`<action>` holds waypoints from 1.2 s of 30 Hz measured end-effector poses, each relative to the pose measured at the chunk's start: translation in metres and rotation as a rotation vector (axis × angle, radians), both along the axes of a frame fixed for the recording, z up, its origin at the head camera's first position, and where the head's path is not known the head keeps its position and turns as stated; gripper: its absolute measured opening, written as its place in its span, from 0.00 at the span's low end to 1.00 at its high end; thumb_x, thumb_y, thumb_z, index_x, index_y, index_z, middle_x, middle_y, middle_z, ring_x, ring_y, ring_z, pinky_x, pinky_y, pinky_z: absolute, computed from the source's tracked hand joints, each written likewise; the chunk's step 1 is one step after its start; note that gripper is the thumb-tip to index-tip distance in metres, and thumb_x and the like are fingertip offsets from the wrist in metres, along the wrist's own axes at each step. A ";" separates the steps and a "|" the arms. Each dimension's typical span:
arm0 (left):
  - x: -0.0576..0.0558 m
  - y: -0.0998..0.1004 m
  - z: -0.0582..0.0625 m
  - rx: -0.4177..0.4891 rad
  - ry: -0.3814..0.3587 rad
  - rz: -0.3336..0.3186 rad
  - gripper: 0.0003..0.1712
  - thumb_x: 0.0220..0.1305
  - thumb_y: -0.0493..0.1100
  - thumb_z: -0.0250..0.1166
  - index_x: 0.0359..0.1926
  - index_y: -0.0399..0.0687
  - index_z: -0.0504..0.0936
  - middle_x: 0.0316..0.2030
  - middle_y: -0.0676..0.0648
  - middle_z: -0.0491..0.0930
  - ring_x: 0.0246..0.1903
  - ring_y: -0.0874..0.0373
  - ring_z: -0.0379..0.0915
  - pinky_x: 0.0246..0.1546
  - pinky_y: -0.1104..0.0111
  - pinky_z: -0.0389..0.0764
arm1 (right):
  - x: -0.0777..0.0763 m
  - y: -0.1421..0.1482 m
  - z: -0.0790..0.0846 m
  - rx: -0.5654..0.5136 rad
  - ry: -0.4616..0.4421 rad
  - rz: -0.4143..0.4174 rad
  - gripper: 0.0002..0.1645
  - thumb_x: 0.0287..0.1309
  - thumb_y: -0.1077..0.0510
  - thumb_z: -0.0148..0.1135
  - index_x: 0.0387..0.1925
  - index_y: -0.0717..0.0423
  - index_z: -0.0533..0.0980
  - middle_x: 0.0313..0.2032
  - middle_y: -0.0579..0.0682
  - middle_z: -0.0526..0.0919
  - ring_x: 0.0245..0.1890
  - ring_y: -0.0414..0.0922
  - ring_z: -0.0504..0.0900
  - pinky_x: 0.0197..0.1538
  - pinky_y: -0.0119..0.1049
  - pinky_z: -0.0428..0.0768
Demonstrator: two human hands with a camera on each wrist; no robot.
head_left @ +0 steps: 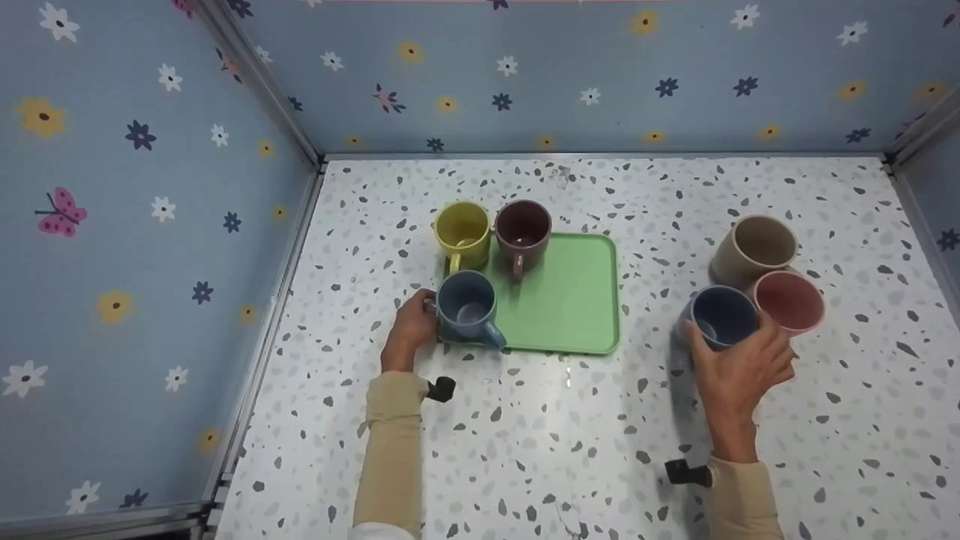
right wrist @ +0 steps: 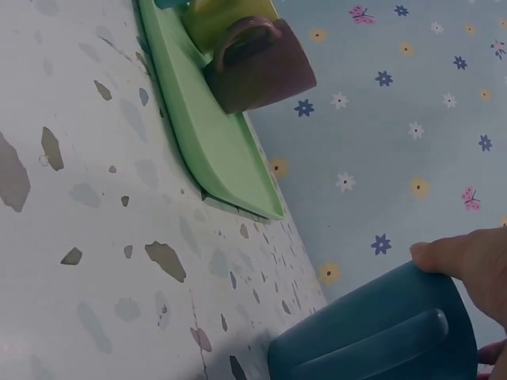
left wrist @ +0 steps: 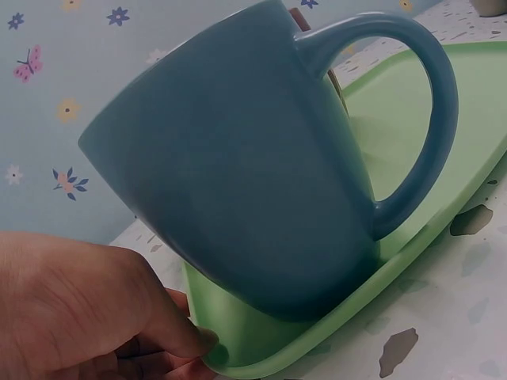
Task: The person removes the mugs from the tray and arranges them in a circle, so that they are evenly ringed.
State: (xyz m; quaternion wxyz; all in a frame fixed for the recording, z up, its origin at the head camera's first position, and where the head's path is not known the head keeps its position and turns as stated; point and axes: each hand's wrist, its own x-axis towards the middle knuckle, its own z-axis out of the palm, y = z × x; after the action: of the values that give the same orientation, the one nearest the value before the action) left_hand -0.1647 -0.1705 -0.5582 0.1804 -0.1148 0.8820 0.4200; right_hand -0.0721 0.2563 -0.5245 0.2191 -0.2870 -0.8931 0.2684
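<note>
1. Mugs, six, plain glazed ceramic, each with one loop handle; no brand, label or writing can be read on any of them. Landmark for all places: the green tray (head_left: pixel 570 300), a flat rounded rectangle with a low raised rim, lying on the speckled tabletop (head_left: pixel 525 442).
2. Light blue mug (head_left: pixel 466 307): tapered body, smooth matt glaze, upright on the tray's near left corner, handle turned toward the tray's near edge.
3. Left hand (head_left: pixel 411 330): rests at the tray's left edge beside the light blue mug; in the left wrist view its curled fingers (left wrist: pixel 170 328) touch the tray rim (whether they also touch the mug cannot be told).
4. Dark blue mug (head_left: pixel 721 316): on the tabletop well to the right of the tray, mouth tipped toward the camera.
5. Right hand (head_left: pixel 742 367): fingers curled round the dark blue mug from its near side, thumb on its wall.
6. Yellow mug (head_left: pixel 462 234) and maroon mug (head_left: pixel 523 232): side by side on the tray's far left part.
7. Beige mug (head_left: pixel 754 247) and pink mug (head_left: pixel 789 301): right of the tray, just beside the dark blue mug.
</note>
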 end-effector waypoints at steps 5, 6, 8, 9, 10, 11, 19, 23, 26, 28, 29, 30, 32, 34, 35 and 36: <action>-0.001 0.000 0.001 0.010 -0.013 -0.003 0.22 0.63 0.33 0.47 0.59 0.42 0.70 0.49 0.38 0.77 0.48 0.48 0.73 0.49 0.58 0.74 | 0.000 0.000 -0.003 0.034 0.025 0.007 0.58 0.38 0.35 0.74 0.64 0.61 0.61 0.60 0.64 0.65 0.59 0.60 0.62 0.56 0.57 0.57; -0.001 0.000 0.001 0.008 -0.020 -0.004 0.22 0.64 0.33 0.47 0.59 0.42 0.70 0.49 0.38 0.77 0.48 0.48 0.73 0.49 0.59 0.74 | 0.000 0.000 -0.003 0.039 0.027 0.010 0.58 0.38 0.35 0.75 0.64 0.61 0.61 0.60 0.64 0.65 0.59 0.60 0.62 0.56 0.58 0.57; -0.002 0.000 0.002 0.001 -0.033 -0.007 0.22 0.65 0.34 0.47 0.60 0.43 0.69 0.50 0.39 0.77 0.48 0.49 0.73 0.49 0.59 0.73 | 0.001 0.000 -0.003 0.043 0.020 0.021 0.58 0.38 0.35 0.74 0.64 0.61 0.60 0.61 0.64 0.64 0.60 0.60 0.62 0.56 0.58 0.57; -0.002 0.000 0.002 0.000 -0.042 -0.006 0.23 0.65 0.34 0.47 0.60 0.43 0.69 0.50 0.39 0.76 0.48 0.49 0.73 0.49 0.59 0.73 | 0.001 0.000 -0.002 0.041 0.017 0.027 0.59 0.38 0.35 0.74 0.65 0.61 0.59 0.61 0.64 0.64 0.61 0.59 0.62 0.56 0.58 0.57; -0.002 0.000 0.002 -0.004 -0.048 -0.006 0.22 0.66 0.35 0.46 0.60 0.44 0.69 0.50 0.39 0.76 0.48 0.49 0.72 0.49 0.59 0.73 | 0.002 0.000 -0.001 0.037 0.011 0.031 0.59 0.39 0.34 0.74 0.65 0.60 0.59 0.62 0.64 0.63 0.61 0.59 0.61 0.56 0.58 0.57; -0.002 0.000 0.002 -0.007 -0.052 -0.007 0.22 0.66 0.35 0.46 0.61 0.44 0.69 0.50 0.40 0.76 0.48 0.49 0.72 0.49 0.59 0.73 | 0.002 0.000 0.000 0.032 0.006 0.035 0.59 0.39 0.34 0.73 0.66 0.60 0.58 0.62 0.64 0.63 0.61 0.59 0.61 0.57 0.58 0.57; -0.002 0.002 0.002 -0.039 -0.059 -0.014 0.20 0.69 0.37 0.43 0.60 0.46 0.69 0.47 0.41 0.75 0.45 0.50 0.70 0.47 0.59 0.72 | 0.001 0.001 0.014 0.021 0.043 0.053 0.54 0.46 0.34 0.68 0.67 0.57 0.59 0.63 0.61 0.62 0.62 0.58 0.60 0.57 0.57 0.55; -0.002 0.003 0.002 -0.052 -0.039 -0.020 0.20 0.70 0.37 0.43 0.59 0.44 0.69 0.48 0.39 0.75 0.45 0.49 0.71 0.48 0.58 0.72 | -0.003 -0.002 0.018 0.033 0.102 0.092 0.50 0.47 0.37 0.69 0.65 0.58 0.61 0.62 0.60 0.63 0.61 0.58 0.60 0.57 0.57 0.55; -0.002 0.003 0.001 -0.066 -0.014 -0.033 0.20 0.69 0.36 0.43 0.59 0.43 0.69 0.48 0.38 0.75 0.46 0.48 0.71 0.49 0.57 0.72 | -0.007 -0.008 0.021 0.030 0.158 0.151 0.48 0.48 0.42 0.70 0.64 0.61 0.62 0.62 0.62 0.64 0.62 0.57 0.60 0.60 0.56 0.55; -0.002 0.003 0.001 -0.074 -0.003 -0.039 0.20 0.69 0.35 0.43 0.59 0.42 0.69 0.48 0.38 0.76 0.47 0.48 0.71 0.50 0.56 0.72 | -0.009 -0.012 0.022 0.020 0.194 0.199 0.47 0.49 0.45 0.71 0.64 0.62 0.63 0.61 0.63 0.64 0.62 0.57 0.60 0.63 0.54 0.54; -0.003 0.003 0.001 -0.075 0.001 -0.040 0.20 0.68 0.35 0.43 0.59 0.42 0.69 0.49 0.37 0.76 0.47 0.47 0.71 0.50 0.56 0.72 | -0.011 -0.014 0.023 0.015 0.206 0.222 0.46 0.49 0.46 0.71 0.64 0.63 0.63 0.61 0.63 0.64 0.62 0.57 0.60 0.64 0.54 0.54; -0.003 0.003 0.001 -0.077 0.006 -0.042 0.20 0.68 0.35 0.43 0.59 0.41 0.69 0.49 0.37 0.76 0.47 0.47 0.71 0.51 0.56 0.71 | -0.012 -0.016 0.024 0.010 0.218 0.246 0.45 0.49 0.47 0.71 0.63 0.63 0.63 0.61 0.63 0.65 0.63 0.57 0.60 0.64 0.54 0.54; -0.003 0.003 0.001 -0.078 0.013 -0.044 0.19 0.68 0.35 0.43 0.58 0.41 0.70 0.49 0.37 0.76 0.48 0.46 0.71 0.52 0.55 0.71 | -0.015 -0.021 0.026 -0.009 0.238 0.293 0.44 0.50 0.48 0.71 0.63 0.63 0.64 0.61 0.63 0.65 0.63 0.57 0.60 0.64 0.55 0.53; -0.002 0.003 0.001 -0.091 0.040 -0.056 0.18 0.68 0.34 0.43 0.57 0.39 0.70 0.50 0.35 0.76 0.50 0.44 0.71 0.54 0.55 0.70 | -0.019 -0.027 0.027 -0.033 0.272 0.357 0.43 0.50 0.50 0.71 0.63 0.64 0.64 0.60 0.63 0.66 0.62 0.57 0.61 0.65 0.55 0.53; -0.002 0.003 0.002 -0.096 0.052 -0.059 0.18 0.68 0.33 0.44 0.56 0.38 0.70 0.50 0.35 0.76 0.51 0.44 0.71 0.55 0.54 0.70 | -0.020 -0.029 0.028 -0.045 0.289 0.390 0.42 0.50 0.51 0.71 0.62 0.64 0.65 0.59 0.64 0.66 0.61 0.57 0.62 0.64 0.55 0.54; -0.002 0.003 0.002 -0.103 0.066 -0.064 0.18 0.68 0.33 0.44 0.55 0.37 0.70 0.50 0.34 0.76 0.51 0.43 0.71 0.55 0.54 0.70 | -0.022 -0.032 0.028 -0.060 0.306 0.424 0.41 0.50 0.52 0.71 0.62 0.65 0.65 0.58 0.64 0.67 0.60 0.57 0.63 0.64 0.55 0.55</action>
State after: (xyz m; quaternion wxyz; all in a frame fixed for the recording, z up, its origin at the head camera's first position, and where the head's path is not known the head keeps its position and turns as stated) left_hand -0.1665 -0.1673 -0.5563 0.1586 -0.0818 0.9112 0.3714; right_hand -0.0936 0.2241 -0.4963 0.2821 -0.0560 -0.8813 0.3749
